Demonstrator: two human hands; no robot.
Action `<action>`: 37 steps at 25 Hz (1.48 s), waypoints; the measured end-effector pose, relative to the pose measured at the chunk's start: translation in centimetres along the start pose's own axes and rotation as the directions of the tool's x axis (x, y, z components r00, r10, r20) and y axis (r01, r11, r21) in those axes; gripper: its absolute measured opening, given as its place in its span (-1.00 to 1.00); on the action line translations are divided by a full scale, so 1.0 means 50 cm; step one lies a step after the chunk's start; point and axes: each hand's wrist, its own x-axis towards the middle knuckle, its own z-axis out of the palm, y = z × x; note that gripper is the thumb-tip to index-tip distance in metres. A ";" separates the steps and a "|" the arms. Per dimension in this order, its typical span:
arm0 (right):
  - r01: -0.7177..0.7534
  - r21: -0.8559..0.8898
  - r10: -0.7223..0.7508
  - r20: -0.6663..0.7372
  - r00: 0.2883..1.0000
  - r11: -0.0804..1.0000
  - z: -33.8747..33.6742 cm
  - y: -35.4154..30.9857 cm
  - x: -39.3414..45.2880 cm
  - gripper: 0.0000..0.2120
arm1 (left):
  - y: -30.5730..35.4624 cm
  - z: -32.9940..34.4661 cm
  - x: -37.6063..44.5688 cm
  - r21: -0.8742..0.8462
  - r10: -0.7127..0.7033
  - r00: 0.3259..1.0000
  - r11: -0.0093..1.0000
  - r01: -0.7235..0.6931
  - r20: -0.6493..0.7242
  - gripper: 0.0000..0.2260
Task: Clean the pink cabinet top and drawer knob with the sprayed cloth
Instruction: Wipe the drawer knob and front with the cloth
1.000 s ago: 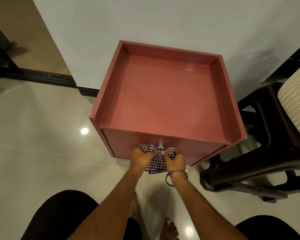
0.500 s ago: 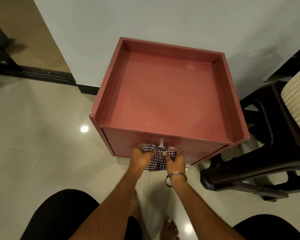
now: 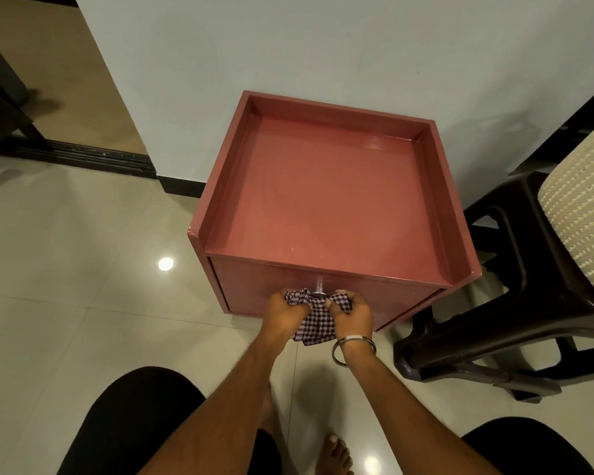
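Gripping the checked cloth [image 3: 314, 320] at either end, the left hand [image 3: 286, 311] and right hand [image 3: 352, 315] are wrapping it around the drawer knob [image 3: 319, 292] at the pink cabinet [image 3: 326, 207] front edge, its rimmed top lying bare.

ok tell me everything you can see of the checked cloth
The cloth is a small thin fabric in a dark purple and white check, bunched and creased. It is stretched under the metal drawer knob on the pink cabinet's front, and seems looped round it. The left hand grips its left end, the right hand its right end. A loose flap hangs below between the wrists.
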 end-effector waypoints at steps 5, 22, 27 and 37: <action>-0.002 -0.032 0.000 -0.036 0.999 0.999 -0.001 -0.041 -0.005 -0.64 | 0.024 -0.006 -0.018 -0.136 -0.054 0.997 0.990 0.047 -0.051 -0.85; -0.062 -0.089 0.063 0.016 0.998 0.994 0.010 0.031 0.034 -0.70 | -0.020 0.010 0.033 0.093 0.027 0.995 0.995 -0.017 -0.099 -0.71; -0.085 -0.081 0.085 0.005 0.996 0.993 0.027 0.057 0.035 -0.69 | -0.034 0.004 0.049 0.232 0.043 0.993 0.973 -0.017 -0.108 -0.63; -0.179 -0.160 0.205 0.164 0.965 0.971 0.037 0.166 0.021 -0.63 | -0.135 -0.006 0.062 0.421 -0.021 0.999 0.907 0.032 -0.029 -0.61</action>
